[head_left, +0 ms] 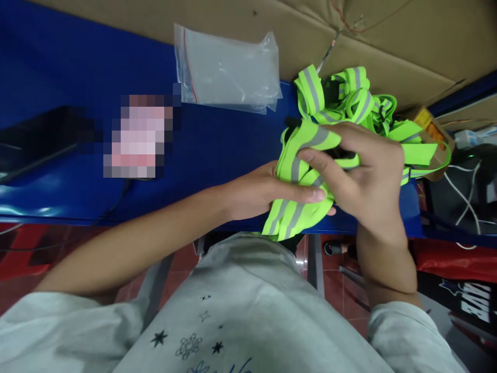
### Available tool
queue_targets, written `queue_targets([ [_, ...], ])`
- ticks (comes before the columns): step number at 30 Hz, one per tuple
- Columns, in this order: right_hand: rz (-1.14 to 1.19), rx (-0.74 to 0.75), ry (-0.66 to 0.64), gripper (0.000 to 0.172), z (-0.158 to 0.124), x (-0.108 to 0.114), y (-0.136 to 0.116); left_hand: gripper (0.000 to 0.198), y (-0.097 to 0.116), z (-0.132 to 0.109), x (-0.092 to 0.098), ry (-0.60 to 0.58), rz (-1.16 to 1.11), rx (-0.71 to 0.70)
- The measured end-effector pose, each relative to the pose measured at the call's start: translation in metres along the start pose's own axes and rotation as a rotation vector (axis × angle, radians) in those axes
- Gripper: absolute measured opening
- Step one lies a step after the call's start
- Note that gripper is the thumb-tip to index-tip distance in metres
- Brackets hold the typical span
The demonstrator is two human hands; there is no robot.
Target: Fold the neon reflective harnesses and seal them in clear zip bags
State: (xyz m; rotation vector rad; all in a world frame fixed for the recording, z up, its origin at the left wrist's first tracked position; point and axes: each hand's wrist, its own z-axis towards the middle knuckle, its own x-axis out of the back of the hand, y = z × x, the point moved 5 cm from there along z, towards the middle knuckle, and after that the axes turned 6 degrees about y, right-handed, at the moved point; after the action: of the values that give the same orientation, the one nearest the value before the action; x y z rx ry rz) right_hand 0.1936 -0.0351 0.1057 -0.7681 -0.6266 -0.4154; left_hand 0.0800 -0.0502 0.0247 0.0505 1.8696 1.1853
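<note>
A folded bundle of neon-yellow reflective strap [289, 160] with grey stripes is held in both hands above the table's front edge. My left hand [267, 191] wraps around it from below, its thumb lying across the front of the folds. With thumb and bent fingers, my right hand [349, 171] pinches the upper part of the same bundle. Parts of the right fingers are hidden behind the strap. Just behind my hands lies a heap of more reflective straps [357, 103] with black buckles, loosely looped over each other.
Clear plastic zip bags [229, 70] lie at the back of the blue table [217, 140]. To the left are a pixelated, blurred-out item [137, 134] and a black object [34, 140]. A small orange-and-brown box [435, 134] and white cables [466, 197] are at the right.
</note>
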Motion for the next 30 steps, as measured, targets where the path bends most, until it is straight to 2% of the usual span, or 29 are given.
queue_targets([
  [3, 0.045, -0.064, 0.020, 0.015, 0.012, 0.002, 0.011, 0.030, 0.003, 0.002, 0.006, -0.054, 0.017, 0.087],
  [6, 0.120, -0.195, -0.099, 0.026, 0.015, -0.003, 0.029, 0.028, 0.003, 0.003, 0.014, -0.060, 0.121, 0.089],
  [8, 0.242, -0.316, -0.159, 0.025, 0.013, -0.009, 0.042, 0.028, 0.002, 0.006, 0.017, -0.073, 0.168, 0.082],
  [10, 0.370, -0.426, -0.152, 0.023, 0.009, -0.016, 0.055, 0.026, -0.002, 0.008, 0.019, -0.078, 0.180, 0.092],
  [12, 0.459, -0.493, -0.135, 0.026, 0.003, -0.024, 0.065, 0.024, -0.007, 0.010, 0.021, -0.070, 0.152, 0.129],
  [15, 0.527, -0.573, -0.190, 0.035, -0.005, -0.037, 0.076, 0.025, -0.016, 0.009, 0.020, -0.083, 0.085, 0.187],
  [17, 0.461, -0.534, -0.201, 0.040, -0.006, -0.039, 0.081, 0.026, -0.022, 0.010, 0.023, -0.071, 0.072, 0.223],
  [21, 0.120, -0.210, -0.173, 0.030, -0.004, -0.030, 0.072, 0.023, -0.029, 0.012, 0.038, 0.045, 0.162, 0.262],
  [24, -0.015, -0.058, -0.365, 0.059, -0.014, -0.039, 0.065, 0.018, -0.027, 0.014, 0.043, 0.013, 0.277, 0.226],
  [26, -0.021, -0.037, -0.501, 0.079, -0.022, -0.048, 0.066, 0.015, -0.025, 0.014, 0.044, -0.014, 0.341, 0.195],
  [27, 0.001, -0.044, -0.546, 0.082, -0.026, -0.053, 0.067, 0.014, -0.024, 0.014, 0.045, -0.018, 0.362, 0.185],
  [30, 0.118, -0.096, -0.587, 0.075, -0.030, -0.060, 0.071, 0.014, -0.025, 0.012, 0.044, -0.037, 0.348, 0.172],
])
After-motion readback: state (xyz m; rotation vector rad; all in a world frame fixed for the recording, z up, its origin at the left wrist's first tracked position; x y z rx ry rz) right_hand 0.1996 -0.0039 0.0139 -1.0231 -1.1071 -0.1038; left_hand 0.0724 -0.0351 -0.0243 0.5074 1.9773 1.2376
